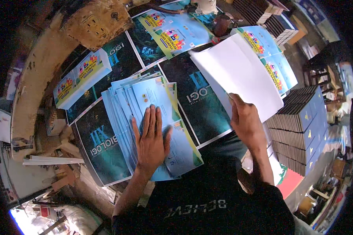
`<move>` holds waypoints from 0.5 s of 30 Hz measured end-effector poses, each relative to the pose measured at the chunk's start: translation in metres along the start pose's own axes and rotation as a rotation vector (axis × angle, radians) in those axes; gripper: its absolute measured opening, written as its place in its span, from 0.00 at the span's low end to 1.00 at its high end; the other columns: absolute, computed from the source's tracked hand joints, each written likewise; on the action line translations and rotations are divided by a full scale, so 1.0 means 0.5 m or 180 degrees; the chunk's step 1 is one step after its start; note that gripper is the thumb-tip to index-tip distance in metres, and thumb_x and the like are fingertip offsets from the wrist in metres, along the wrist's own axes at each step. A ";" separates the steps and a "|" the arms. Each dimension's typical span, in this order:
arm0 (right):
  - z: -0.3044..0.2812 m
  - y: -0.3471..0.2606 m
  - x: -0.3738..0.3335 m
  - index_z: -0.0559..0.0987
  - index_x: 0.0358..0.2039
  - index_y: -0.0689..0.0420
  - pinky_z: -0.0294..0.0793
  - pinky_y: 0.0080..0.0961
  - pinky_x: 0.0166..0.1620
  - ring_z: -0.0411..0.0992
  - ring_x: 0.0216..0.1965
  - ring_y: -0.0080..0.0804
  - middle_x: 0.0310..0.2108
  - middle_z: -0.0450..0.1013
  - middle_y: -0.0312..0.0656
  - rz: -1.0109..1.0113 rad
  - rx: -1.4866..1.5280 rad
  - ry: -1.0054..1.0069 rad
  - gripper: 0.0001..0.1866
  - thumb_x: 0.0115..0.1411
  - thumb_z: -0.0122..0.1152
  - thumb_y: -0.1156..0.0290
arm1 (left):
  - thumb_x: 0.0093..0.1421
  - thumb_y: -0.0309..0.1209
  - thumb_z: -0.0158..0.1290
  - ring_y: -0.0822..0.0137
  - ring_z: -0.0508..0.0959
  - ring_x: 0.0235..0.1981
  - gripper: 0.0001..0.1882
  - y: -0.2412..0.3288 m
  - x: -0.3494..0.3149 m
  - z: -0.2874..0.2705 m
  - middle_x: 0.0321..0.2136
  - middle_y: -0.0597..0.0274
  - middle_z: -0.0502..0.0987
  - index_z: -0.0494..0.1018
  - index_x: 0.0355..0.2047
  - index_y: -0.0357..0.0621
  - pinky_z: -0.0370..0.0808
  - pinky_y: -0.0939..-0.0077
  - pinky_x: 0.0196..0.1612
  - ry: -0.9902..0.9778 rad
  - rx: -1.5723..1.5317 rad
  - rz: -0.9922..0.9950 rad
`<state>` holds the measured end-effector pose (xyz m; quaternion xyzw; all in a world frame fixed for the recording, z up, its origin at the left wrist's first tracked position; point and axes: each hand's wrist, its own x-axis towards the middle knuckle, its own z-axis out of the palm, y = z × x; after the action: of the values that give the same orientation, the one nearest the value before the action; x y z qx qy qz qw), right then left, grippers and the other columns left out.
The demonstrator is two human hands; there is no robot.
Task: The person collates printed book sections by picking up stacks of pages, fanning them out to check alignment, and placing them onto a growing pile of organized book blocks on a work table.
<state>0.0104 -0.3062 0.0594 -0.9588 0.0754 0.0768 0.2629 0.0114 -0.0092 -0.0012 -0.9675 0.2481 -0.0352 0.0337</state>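
Observation:
My left hand lies flat, fingers stretched, on a fanned pile of light-blue printed booklets with green and yellow edges. To the right, my right hand pinches the near left edge of some white paper sheets, thumb and fingers closed on it. How many sheets are in the pinch cannot be made out. The white paper partly covers a stack of blue and yellow printed covers. Beneath everything, dark printed poster sheets line the table.
A neat block of blue booklets stands at the left. More printed cover sheets lie at the back. A rusty metal machine part overhangs the far left. Tall stacks of blue-covered books rise at the right, with others behind.

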 end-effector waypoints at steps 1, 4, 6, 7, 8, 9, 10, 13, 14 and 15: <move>0.002 -0.019 -0.010 0.71 0.58 0.60 0.78 0.44 0.34 0.80 0.29 0.56 0.24 0.74 0.63 -0.0462 0.0147 0.0575 0.21 0.63 0.51 0.81 | 0.71 0.46 0.45 0.56 0.49 0.76 0.38 0.006 0.006 -0.020 0.74 0.46 0.51 0.54 0.71 0.31 0.34 0.39 0.74 0.0013 -0.0324 -0.0088; 0.005 -0.104 -0.033 0.73 0.55 0.61 0.78 0.42 0.38 0.81 0.34 0.53 0.30 0.77 0.62 -0.0910 0.1570 0.0437 0.16 0.67 0.52 0.78 | 0.69 0.52 0.46 0.52 0.48 0.76 0.43 -0.007 0.003 -0.038 0.74 0.42 0.49 0.51 0.72 0.30 0.34 0.38 0.73 -0.0033 -0.0659 -0.0161; 0.042 -0.106 -0.027 0.76 0.51 0.62 0.75 0.37 0.41 0.77 0.37 0.38 0.39 0.78 0.53 -0.1072 0.2496 0.0153 0.12 0.71 0.53 0.70 | 0.70 0.52 0.45 0.48 0.46 0.76 0.44 -0.002 0.024 -0.075 0.74 0.37 0.47 0.49 0.72 0.30 0.34 0.35 0.72 0.0088 -0.2186 -0.0507; 0.074 -0.092 -0.009 0.75 0.54 0.64 0.76 0.22 0.43 0.75 0.40 0.24 0.40 0.78 0.45 -0.0682 0.2332 -0.0625 0.14 0.70 0.54 0.74 | 0.71 0.50 0.43 0.44 0.45 0.76 0.42 -0.002 0.034 -0.081 0.73 0.34 0.46 0.47 0.72 0.29 0.35 0.36 0.72 0.0577 -0.2402 -0.0464; 0.151 -0.073 -0.005 0.76 0.53 0.63 0.76 0.24 0.41 0.75 0.38 0.26 0.39 0.77 0.46 -0.0867 0.2275 -0.0546 0.13 0.71 0.54 0.72 | 0.71 0.50 0.43 0.44 0.45 0.76 0.42 -0.002 0.041 -0.082 0.73 0.34 0.46 0.47 0.72 0.29 0.35 0.36 0.72 0.0581 -0.2390 -0.0450; 0.180 -0.096 -0.010 0.76 0.51 0.65 0.77 0.26 0.41 0.75 0.37 0.27 0.37 0.78 0.49 -0.0093 0.2530 -0.1094 0.15 0.69 0.58 0.70 | 0.72 0.48 0.43 0.45 0.46 0.76 0.41 -0.006 0.045 -0.070 0.73 0.35 0.47 0.47 0.72 0.29 0.36 0.37 0.73 0.0435 -0.1771 -0.0336; 0.244 -0.075 -0.023 0.69 0.60 0.68 0.75 0.36 0.51 0.74 0.47 0.38 0.48 0.74 0.58 -0.0461 0.2156 -0.0825 0.30 0.64 0.67 0.63 | 0.72 0.45 0.42 0.46 0.46 0.76 0.39 -0.008 0.047 -0.060 0.74 0.36 0.47 0.47 0.72 0.28 0.37 0.39 0.73 0.0295 -0.1149 -0.0224; 0.215 -0.145 -0.085 0.41 0.74 0.66 0.49 0.58 0.70 0.48 0.70 0.66 0.71 0.44 0.66 -0.0879 0.0847 -0.0136 0.62 0.54 0.75 0.57 | 0.73 0.43 0.40 0.51 0.46 0.76 0.36 -0.023 0.028 -0.013 0.73 0.39 0.49 0.51 0.71 0.27 0.37 0.43 0.74 0.0033 -0.0326 -0.0129; 0.227 -0.136 -0.087 0.41 0.74 0.66 0.49 0.58 0.70 0.48 0.70 0.66 0.71 0.44 0.66 -0.0841 0.0850 -0.0125 0.62 0.54 0.75 0.57 | 0.73 0.43 0.39 0.52 0.46 0.76 0.36 -0.021 0.037 -0.019 0.73 0.39 0.49 0.52 0.71 0.26 0.36 0.43 0.74 0.0019 -0.0295 -0.0057; 0.250 -0.120 -0.090 0.42 0.74 0.66 0.46 0.57 0.72 0.44 0.73 0.65 0.73 0.41 0.65 -0.1377 0.0575 -0.0315 0.62 0.54 0.74 0.53 | 0.73 0.43 0.39 0.52 0.46 0.76 0.36 -0.021 0.038 -0.015 0.73 0.39 0.49 0.52 0.71 0.26 0.36 0.43 0.74 0.0002 -0.0305 -0.0050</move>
<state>-0.0361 -0.1862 -0.0088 -0.9203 -0.1382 0.0585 0.3612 0.0325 -0.0096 0.0080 -0.9699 0.2419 -0.0238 -0.0130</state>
